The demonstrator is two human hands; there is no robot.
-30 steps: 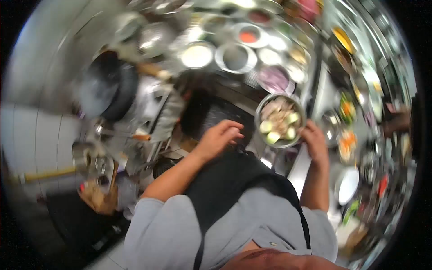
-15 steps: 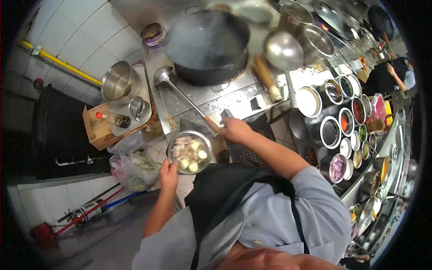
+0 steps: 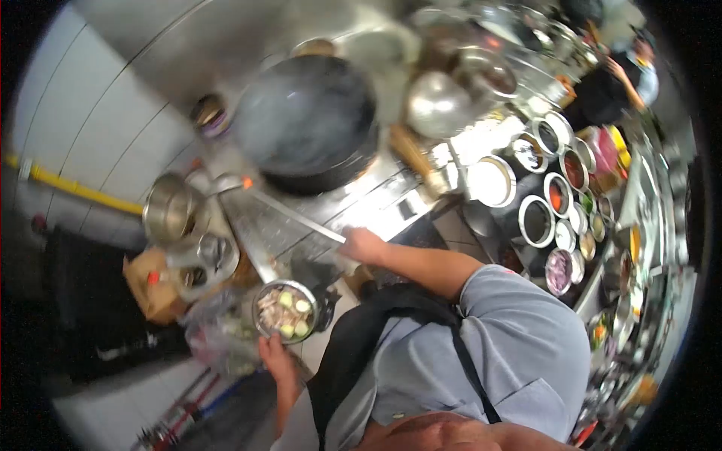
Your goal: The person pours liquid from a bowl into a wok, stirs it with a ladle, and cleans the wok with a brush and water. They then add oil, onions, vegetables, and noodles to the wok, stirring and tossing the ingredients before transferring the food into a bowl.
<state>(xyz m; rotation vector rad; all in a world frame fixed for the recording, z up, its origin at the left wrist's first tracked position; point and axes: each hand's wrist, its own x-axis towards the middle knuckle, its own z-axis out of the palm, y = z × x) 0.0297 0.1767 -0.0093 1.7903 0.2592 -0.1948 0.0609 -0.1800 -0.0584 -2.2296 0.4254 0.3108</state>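
My left hand (image 3: 277, 358) grips the near rim of a round metal bowl (image 3: 315, 298), held low at my left front. In the bowl are pale meat-like pieces (image 3: 272, 304) and several green-edged slices (image 3: 301, 307). My right hand (image 3: 363, 246) is closed round the handle end of a long metal ladle (image 3: 289, 216). The ladle's head (image 3: 224, 183) reaches out to the left, over the counter beside the steaming black wok (image 3: 301, 113). A small orange spot shows by the ladle's head; I cannot make out what it is.
A steel pot (image 3: 167, 210) and a tray with a bottle stand at the left. Right of the wok are a bamboo brush (image 3: 414, 156) and a round strainer (image 3: 436, 104). Several ingredient containers (image 3: 536, 220) line the right. Another person (image 3: 617, 83) stands at the far right.
The view has shifted and blurred. The ladle's head has swung left, away from the wok, towards the steel pot. The bowl remains in my left hand, and the ladle in my right.
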